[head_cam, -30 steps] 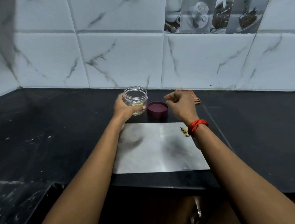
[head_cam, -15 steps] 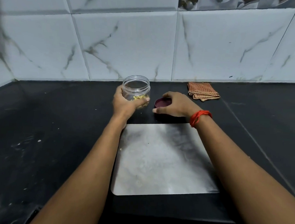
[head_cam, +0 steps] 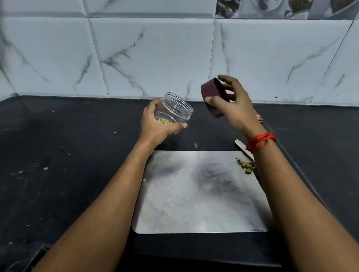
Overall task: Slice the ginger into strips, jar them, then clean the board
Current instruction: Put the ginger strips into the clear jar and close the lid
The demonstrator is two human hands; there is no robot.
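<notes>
Sitting in the bottom of the clear jar (head_cam: 176, 108), the yellow ginger strips (head_cam: 164, 121) make a small heap that I can see through the plastic. The jar has no cover on it and is tilted, its threaded mouth pointing up and to the right. My feed shows the left hand (head_cam: 153, 127) holding it clear of the counter (head_cam: 71, 151), beyond the far left corner of the board (head_cam: 192, 202). That hand's fingers curl round the lower body of the jar, and the thumb lies across its near side.

Up and to the right of the jar's mouth, apart from it, is the maroon lid (head_cam: 212, 96), tipped on edge in the air. The right hand (head_cam: 237, 111) pinches it, thumb pressed on the near rim and fingers spread over the far rim. A red thread (head_cam: 260, 140) is wound round that wrist.

Below both hands the steel board lies flat near the counter's front edge. A little cluster of ginger scraps (head_cam: 245, 165) sits at its far right corner, just beside the right forearm, and a few pale crumbs dot the left edge. A knife blade (head_cam: 242, 147) pokes out past that same far right corner; the forearm hides the rest of it. Behind the right hand I can make out only a sliver of orange-brown fabric (head_cam: 258, 118) towards the back of the counter. White marbled tiles (head_cam: 157, 52) rise along the counter's back edge.
</notes>
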